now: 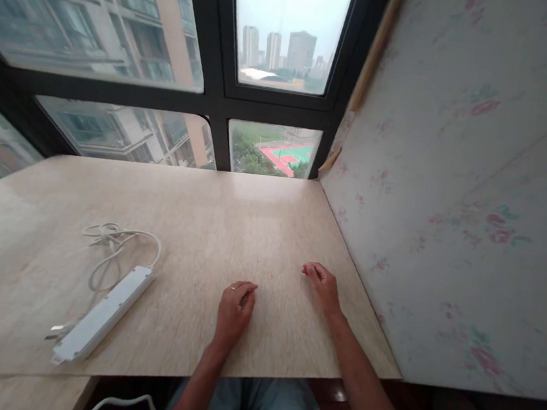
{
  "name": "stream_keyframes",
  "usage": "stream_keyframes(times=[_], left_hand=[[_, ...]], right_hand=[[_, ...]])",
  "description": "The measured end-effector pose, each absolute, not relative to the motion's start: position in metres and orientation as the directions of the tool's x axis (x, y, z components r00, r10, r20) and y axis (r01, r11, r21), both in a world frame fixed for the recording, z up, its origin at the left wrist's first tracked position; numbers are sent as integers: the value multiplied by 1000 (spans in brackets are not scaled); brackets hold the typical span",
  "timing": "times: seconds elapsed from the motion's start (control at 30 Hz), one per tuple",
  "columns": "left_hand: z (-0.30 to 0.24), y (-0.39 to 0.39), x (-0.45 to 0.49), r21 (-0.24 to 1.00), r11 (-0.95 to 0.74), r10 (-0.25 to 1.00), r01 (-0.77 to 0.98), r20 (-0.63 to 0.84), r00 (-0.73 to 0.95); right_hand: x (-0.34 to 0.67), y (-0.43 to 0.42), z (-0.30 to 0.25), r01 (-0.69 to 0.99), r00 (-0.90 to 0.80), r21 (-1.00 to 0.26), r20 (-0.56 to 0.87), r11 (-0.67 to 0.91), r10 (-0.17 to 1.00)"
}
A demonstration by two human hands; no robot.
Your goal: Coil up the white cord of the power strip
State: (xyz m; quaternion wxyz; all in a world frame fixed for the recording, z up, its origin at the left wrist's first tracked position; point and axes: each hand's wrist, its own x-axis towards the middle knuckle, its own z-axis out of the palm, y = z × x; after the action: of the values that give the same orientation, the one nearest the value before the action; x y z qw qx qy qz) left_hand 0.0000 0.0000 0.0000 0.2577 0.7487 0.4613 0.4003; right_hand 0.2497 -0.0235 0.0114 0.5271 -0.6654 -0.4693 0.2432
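Observation:
My left hand [234, 311] rests on the pale wooden tabletop [213, 225] near its front edge, fingers curled under, a ring on one finger, nothing visible in it. My right hand [323, 287] lies a little to the right and further in, fingers also curled loosely against the table, holding nothing I can see. A white power strip [103, 314] lies on the table to the left of my left hand, well apart from it, with its white cable [115, 244] coiled behind it.
A flowered wall panel [446, 215] closes the table's right side. Dark-framed windows [215, 106] stand at the back. Another white cable [123, 404] hangs below the front edge, beside my knees in blue jeans [254, 409].

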Motion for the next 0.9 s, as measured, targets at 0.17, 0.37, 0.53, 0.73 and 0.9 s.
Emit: stream_keyframes(times=[0.17, 0.37, 0.53, 0.73, 0.9], left_hand=[[-1, -2, 1, 742, -465, 885, 483, 378, 271], [-1, -5, 0, 742, -470, 882, 478, 381, 276], [0, -6, -1, 747, -464, 885, 476, 371, 281], [-1, -7, -1, 773, -439, 898, 458, 353, 264], [0, -7, 0, 777, -426, 904, 464, 340, 260]], right_hand=[[249, -28, 13, 392, 442, -920, 186, -2, 878], [248, -28, 14, 397, 441, -918, 187, -3, 878], [247, -28, 14, 386, 446, -922, 186, -1, 876], [248, -29, 16, 397, 442, -918, 188, -3, 877], [249, -28, 16, 387, 450, -922, 176, -14, 876]])
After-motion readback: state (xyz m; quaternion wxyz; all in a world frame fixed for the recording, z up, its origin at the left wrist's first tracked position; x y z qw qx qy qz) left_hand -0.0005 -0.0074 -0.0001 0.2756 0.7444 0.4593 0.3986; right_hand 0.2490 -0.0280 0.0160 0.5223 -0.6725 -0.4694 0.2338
